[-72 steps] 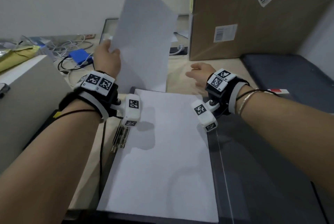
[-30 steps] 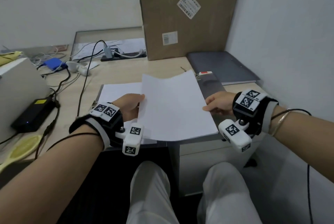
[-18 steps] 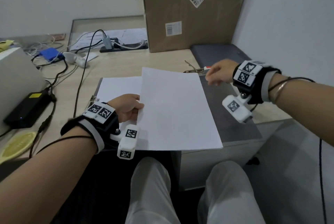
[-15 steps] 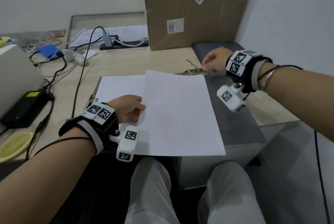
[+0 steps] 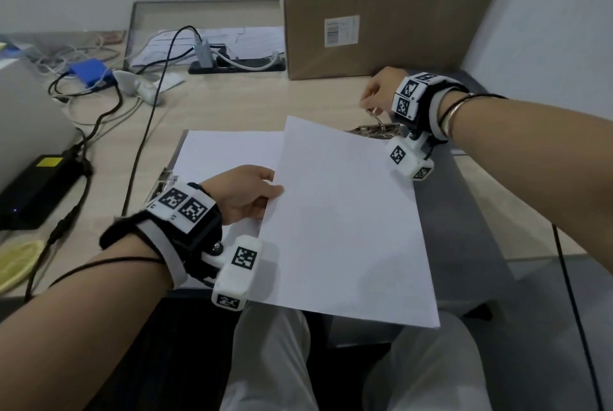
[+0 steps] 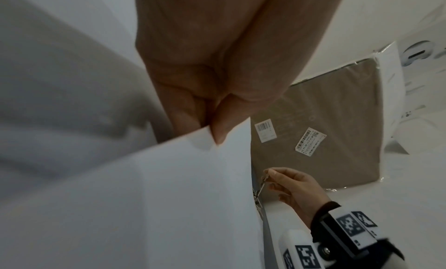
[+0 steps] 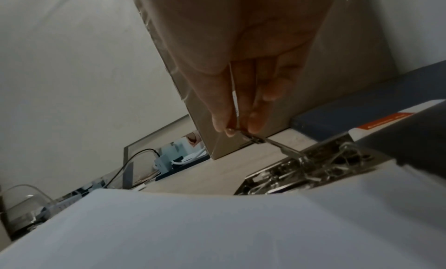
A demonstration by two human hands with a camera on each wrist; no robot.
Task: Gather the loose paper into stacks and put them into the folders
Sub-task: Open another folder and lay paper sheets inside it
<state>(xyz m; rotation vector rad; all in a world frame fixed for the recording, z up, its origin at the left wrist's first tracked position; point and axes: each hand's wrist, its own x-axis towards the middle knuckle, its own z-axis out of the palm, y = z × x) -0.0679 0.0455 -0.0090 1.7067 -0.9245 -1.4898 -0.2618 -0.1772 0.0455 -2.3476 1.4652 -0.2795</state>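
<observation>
My dark folder [image 5: 464,211] lies open on the desk; the paper stack [image 5: 348,221], pinched by my left hand [image 5: 245,195], overhangs it. My right hand [image 5: 381,88] pinches the clip lever [image 7: 265,140]: a slip snaps it on misaligned sheets.

It was an office: a pale wooden desk [image 5: 252,102] against white walls, with a power strip [image 5: 237,65] and tangled cables [image 5: 79,85] at the far left, a laptop charger [image 5: 36,191], folders [image 5: 464,211] and a cardboard box [image 5: 371,9].
</observation>
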